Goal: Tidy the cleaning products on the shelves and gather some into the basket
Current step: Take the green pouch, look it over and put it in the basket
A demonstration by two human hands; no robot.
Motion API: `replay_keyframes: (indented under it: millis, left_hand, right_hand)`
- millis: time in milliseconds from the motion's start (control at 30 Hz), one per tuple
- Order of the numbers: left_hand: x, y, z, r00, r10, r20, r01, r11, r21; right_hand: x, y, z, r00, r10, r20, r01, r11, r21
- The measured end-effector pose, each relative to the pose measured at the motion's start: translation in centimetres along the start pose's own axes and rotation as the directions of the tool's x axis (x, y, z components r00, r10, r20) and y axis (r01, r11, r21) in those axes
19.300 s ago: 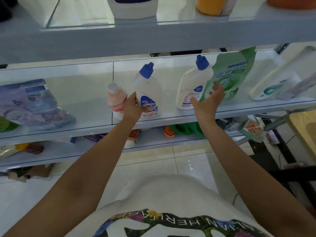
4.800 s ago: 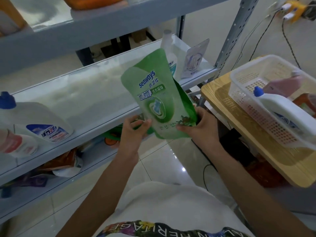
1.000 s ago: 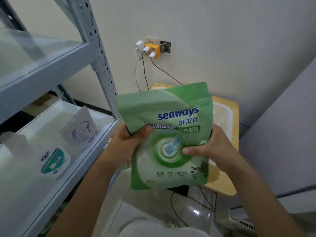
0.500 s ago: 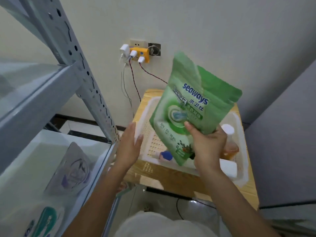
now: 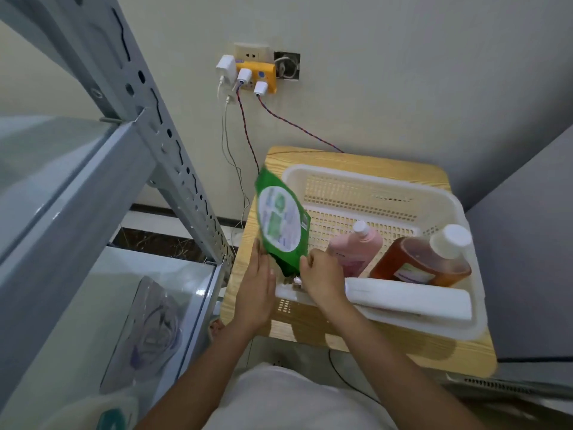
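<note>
Green pouch [image 5: 280, 225] at centre of frame, upright with a slight tilt, printed back toward camera, bottom end down at near left corner of white basket [image 5: 372, 178]. Can't tell whether resting on basket floor or only held there. Right hand [image 5: 322, 280] just right of pouch bottom, fingers and thumb curled, pinching lower right corner. Left hand [image 5: 255, 293] just left of it, fingers straight and together, laid flat against pouch's lower left edge, no grip. Basket right of centre, on small wooden table [image 5: 356, 156]. Inside, right of pouch: pink bottle [image 5: 356, 246] tilted, white cap toward far side. Amber bottle [image 5: 421, 262] just beside it on the right, white cap toward upper right. White bottle [image 5: 409, 299] on its side along near wall, in front of both. Far half of basket floor bare mesh. Above table, upper centre: yellow power strip [image 5: 257, 76] on wall, white plugs in it, red-blue braided cables [image 5: 248, 135] and thin white ones hanging down toward table's far left corner. Grey perforated rack post [image 5: 148, 119] diagonal from upper left toward centre. Glass shelves [image 5: 93, 305] filling left side. Clear pouch [image 5: 148, 330] flat on lower shelf, lower left of frame. Blurred white container with teal mark at bottom left edge. White shirt [image 5: 294, 398] at bottom centre, both bare forearms reaching up from it.
</note>
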State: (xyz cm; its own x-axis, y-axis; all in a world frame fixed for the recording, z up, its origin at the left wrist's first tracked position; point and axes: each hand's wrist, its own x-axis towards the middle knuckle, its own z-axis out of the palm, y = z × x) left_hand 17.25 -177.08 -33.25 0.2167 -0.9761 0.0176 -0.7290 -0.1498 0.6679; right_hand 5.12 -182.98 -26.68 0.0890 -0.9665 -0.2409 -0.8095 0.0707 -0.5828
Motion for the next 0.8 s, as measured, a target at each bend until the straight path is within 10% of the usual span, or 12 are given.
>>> replay_keyframes:
  millis: [367, 633, 800]
  left_hand:
    - [-0.3, -0.1, -0.1, 0.999, -0.040, 0.007, 0.038, 0.979, 0.200]
    - [-11.5, 2.4, 2.4, 0.939, -0.329, -0.101, 0.344, 0.887, 0.306]
    - [-24.2, 4.0, 6.4, 0.757, -0.609, -0.238, 0.651, 0.735, 0.188]
  right_hand:
    - [-3.1, 2.3, -1.2, 0.939, -0.341, -0.050, 0.321, 0.917, -0.235]
    - [-7.8, 7.6, -1.1, 0.627, -0.762, 0.163, 0.773, 0.582, -0.251]
    - [-12.3, 11.2, 0.0, 0.427, -0.820, 0.381, 0.904, 0.391, -0.173]
